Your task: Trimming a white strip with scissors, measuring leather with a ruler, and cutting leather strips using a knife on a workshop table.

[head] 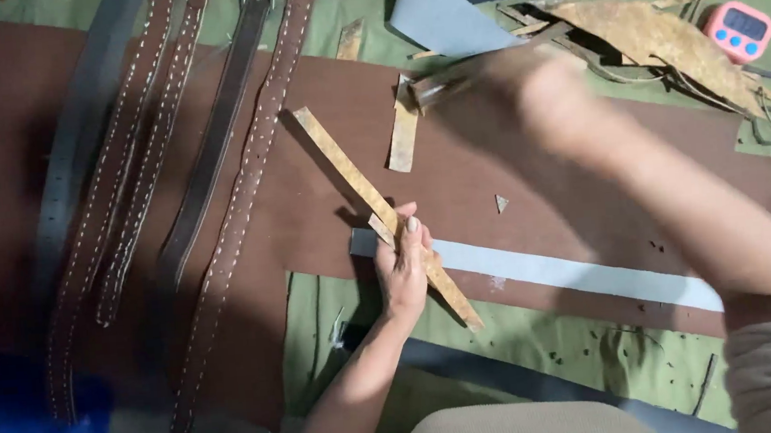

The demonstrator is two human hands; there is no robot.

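A long tan leather strip (375, 203) is gripped near its middle by the left hand (401, 266), the fingers being closed around it; the strip is held slanting, its upper end raised toward the stitched brown belts (220, 211) and its lower end lying over a pale grey strip (573, 273). The right hand (522, 82) is seen only as a blur, reaching toward the far side of the bench (340, 339), near a short tan offcut (404, 133); whether it is clenched or released cannot be told. A wide brown leather sheet (510, 170) is spread beneath the work. A pile of tan scraps (656, 39) and a pink timer (738, 30) are seen at the far right.
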